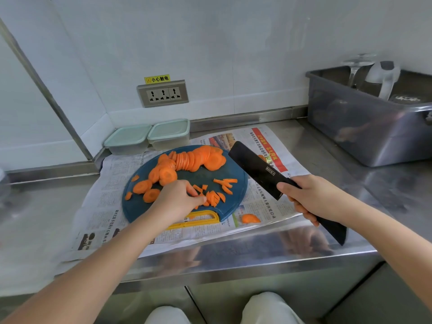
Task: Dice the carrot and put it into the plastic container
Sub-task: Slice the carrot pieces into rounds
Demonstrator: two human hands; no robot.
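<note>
Head view, A: What covers the worktop [339, 160]?
B: Newspaper [105, 206]; on it the cutting board [198, 176], with carrot slices [194, 160] at its far edge.
A: Behind?
B: 2 plastic containers [169, 133], at the worktop's back-left corner.
A: Hands?
B: The right hand [315, 199] grips the knife [254, 169]; the left hand [177, 199] pinches carrot strips [216, 198].

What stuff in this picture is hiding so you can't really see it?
Head view:
- Plastic containers: lids on, cloudy walls hide the insides.
- Grey tub: cut off by the right edge, contents blurred.
- Carrot strips: some covered by the left hand.
- Newspaper print: too small.
</note>
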